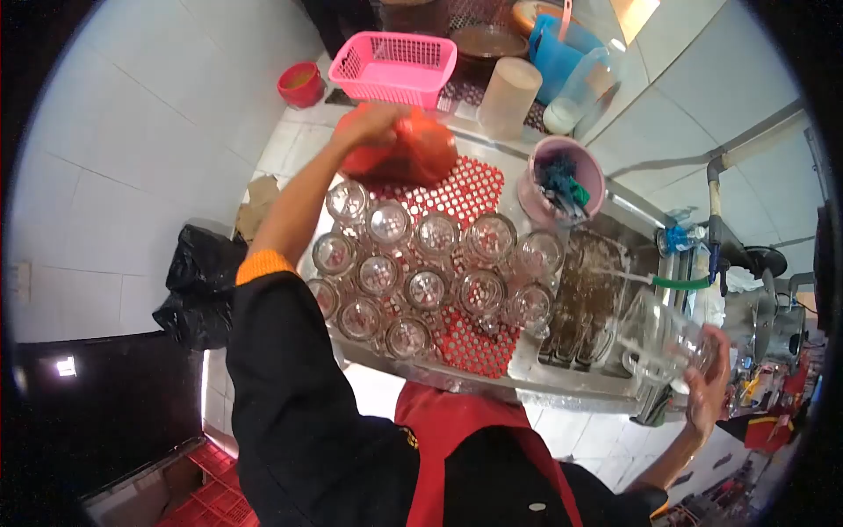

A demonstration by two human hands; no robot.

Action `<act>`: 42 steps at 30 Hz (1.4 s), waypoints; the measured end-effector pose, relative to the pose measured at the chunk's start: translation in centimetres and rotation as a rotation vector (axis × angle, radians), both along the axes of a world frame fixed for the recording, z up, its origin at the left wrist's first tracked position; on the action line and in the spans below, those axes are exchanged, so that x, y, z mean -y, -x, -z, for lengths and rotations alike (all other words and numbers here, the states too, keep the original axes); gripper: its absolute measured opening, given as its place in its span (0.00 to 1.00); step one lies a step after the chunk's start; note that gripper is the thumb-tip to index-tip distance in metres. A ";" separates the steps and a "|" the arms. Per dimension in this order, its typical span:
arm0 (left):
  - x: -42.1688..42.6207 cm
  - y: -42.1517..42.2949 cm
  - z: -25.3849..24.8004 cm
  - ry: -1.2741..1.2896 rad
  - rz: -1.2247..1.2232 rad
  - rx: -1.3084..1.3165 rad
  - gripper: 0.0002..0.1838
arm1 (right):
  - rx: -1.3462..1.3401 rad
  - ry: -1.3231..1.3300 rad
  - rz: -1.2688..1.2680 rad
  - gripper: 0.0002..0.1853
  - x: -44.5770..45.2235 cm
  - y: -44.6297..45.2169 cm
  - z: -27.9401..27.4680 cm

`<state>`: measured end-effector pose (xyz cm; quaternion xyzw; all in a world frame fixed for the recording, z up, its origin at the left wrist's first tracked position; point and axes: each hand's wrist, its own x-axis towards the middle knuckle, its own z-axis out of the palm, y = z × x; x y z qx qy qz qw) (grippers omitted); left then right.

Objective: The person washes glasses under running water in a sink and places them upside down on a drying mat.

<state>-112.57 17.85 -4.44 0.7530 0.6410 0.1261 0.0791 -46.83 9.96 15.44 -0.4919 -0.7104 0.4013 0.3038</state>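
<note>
At the far side of the counter, my left hand (pixel 379 126) is closed on the upper edge of a shiny orange-red plastic thing (pixel 421 151); I cannot tell whether it is a bowl or a bag. On the right, my right hand (pixel 705 378) grips the end of a clear glass jar (pixel 654 334), tilted on its side over the sink's near right corner (pixel 584 290). Between my hands, several clear glass jars (pixel 426 287) stand close together on a red perforated mat (pixel 470 189). From the tap, a green hose (pixel 680 283) sends water into the sink.
A pink bucket (pixel 536 193) with dark cloths stands by the sink. Behind are a pink basket (pixel 391 75), a small red bucket (pixel 301 85), a cloudy plastic container (pixel 509 97) and a blue jug (pixel 562 61). Black bags (pixel 198 285) lie at left.
</note>
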 end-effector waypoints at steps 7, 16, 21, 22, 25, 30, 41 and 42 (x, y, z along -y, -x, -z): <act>-3.3 -0.2 -0.6 -0.048 -0.100 0.258 0.20 | -0.147 -0.143 -0.131 0.36 -5.1 14.2 -2.1; -2.3 -0.5 -0.2 0.130 -0.133 0.029 0.38 | 0.190 -0.496 -0.606 0.30 -9.1 34.2 6.2; 1.1 0.1 -0.2 -0.054 -0.105 -0.011 0.50 | 0.508 -0.388 -0.698 0.31 -9.5 39.5 11.8; 2.3 -0.5 -1.6 -0.083 -0.175 0.089 0.52 | 0.544 -0.384 -0.684 0.31 -9.5 39.9 13.1; 4.7 -0.8 -3.5 -0.166 -0.230 0.217 0.51 | 0.630 -0.352 -0.649 0.32 -8.4 40.5 13.8; 8.6 -2.8 -5.7 -0.246 -0.273 0.216 0.39 | 0.554 -0.416 -0.706 0.40 -7.7 39.0 16.3; 22.0 -10.4 -12.5 -0.526 -0.443 0.285 0.22 | 0.198 0.192 -0.101 0.08 -6.4 9.3 17.2; 22.9 -11.3 -12.9 -0.515 -0.441 0.274 0.22 | 0.122 0.184 -0.050 0.09 -8.8 5.8 20.8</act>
